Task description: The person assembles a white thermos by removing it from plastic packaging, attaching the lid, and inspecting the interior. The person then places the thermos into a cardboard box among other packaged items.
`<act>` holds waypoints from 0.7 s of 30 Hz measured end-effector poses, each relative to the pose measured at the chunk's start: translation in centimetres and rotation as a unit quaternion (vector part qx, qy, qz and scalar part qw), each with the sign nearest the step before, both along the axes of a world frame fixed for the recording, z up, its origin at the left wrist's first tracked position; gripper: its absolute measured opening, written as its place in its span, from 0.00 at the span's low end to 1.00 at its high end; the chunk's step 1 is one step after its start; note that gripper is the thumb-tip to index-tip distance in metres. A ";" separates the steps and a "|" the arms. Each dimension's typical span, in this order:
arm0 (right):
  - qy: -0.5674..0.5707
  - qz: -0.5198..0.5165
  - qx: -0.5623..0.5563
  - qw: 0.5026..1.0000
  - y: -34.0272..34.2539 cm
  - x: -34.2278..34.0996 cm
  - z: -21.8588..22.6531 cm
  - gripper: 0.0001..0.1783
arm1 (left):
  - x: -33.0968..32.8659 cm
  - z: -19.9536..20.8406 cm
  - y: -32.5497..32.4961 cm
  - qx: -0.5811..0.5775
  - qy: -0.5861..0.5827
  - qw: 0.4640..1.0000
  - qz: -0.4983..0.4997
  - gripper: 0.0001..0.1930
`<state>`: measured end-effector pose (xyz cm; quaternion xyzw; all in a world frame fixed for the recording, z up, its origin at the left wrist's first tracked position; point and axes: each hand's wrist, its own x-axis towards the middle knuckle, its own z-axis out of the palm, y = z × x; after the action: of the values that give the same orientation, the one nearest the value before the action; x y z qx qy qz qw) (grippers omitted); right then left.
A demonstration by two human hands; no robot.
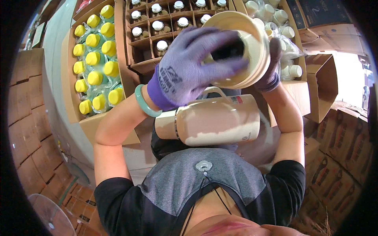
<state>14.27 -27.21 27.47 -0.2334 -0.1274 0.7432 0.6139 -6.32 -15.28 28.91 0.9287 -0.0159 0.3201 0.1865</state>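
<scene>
My right hand (271, 70), in a purple glove, grips a round cream container (258, 59) by its right side. The container is tilted with its wide mouth toward me, and ringed edges show around it. My left hand (197, 63), also gloved and with a pale green bangle on its wrist, reaches across the mouth. Its fingers are smeared by motion. Between them is a dark patch; whether it is an object or shadow cannot be told. Below both hands, a cream insulated jug (216, 120) with a handle lies on its side close to my body.
At the left stands a carton (71, 94) of bottles with yellow caps (94, 78). A divided carton (146, 65) holds white-capped bottles (158, 25). Behind my right hand is another carton (297, 88) of white-capped bottles. An open box (327, 86) and stacked cartons (338, 149) stand right.
</scene>
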 end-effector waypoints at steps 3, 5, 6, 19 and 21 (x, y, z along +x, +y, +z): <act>-0.446 -0.087 0.170 0.874 1.1 -0.2 -1.5 0.76 | 0.2 -0.7 0.8 -0.161 -0.047 0.985 0.046 0.28; -0.599 -0.143 0.313 0.723 2.2 -0.5 -1.8 0.80 | 0.5 -2.1 0.0 -0.428 0.028 0.902 0.054 0.27; -0.599 -0.134 0.290 0.734 2.2 -0.4 -2.1 0.80 | 0.3 -2.1 -0.1 -0.297 0.053 0.949 0.088 0.27; -0.270 -0.051 0.094 0.957 2.7 0.5 -2.1 0.58 | 0.6 -1.7 1.8 -0.092 0.000 0.996 0.007 0.28; -0.269 -0.038 0.091 0.958 2.6 0.7 -2.4 0.60 | 0.5 -1.9 1.8 -0.192 0.001 0.981 0.020 0.29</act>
<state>15.01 -24.59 25.03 -0.3727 -0.3460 0.6145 0.6031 -5.82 -13.46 27.00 0.8760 0.0646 0.3195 0.3555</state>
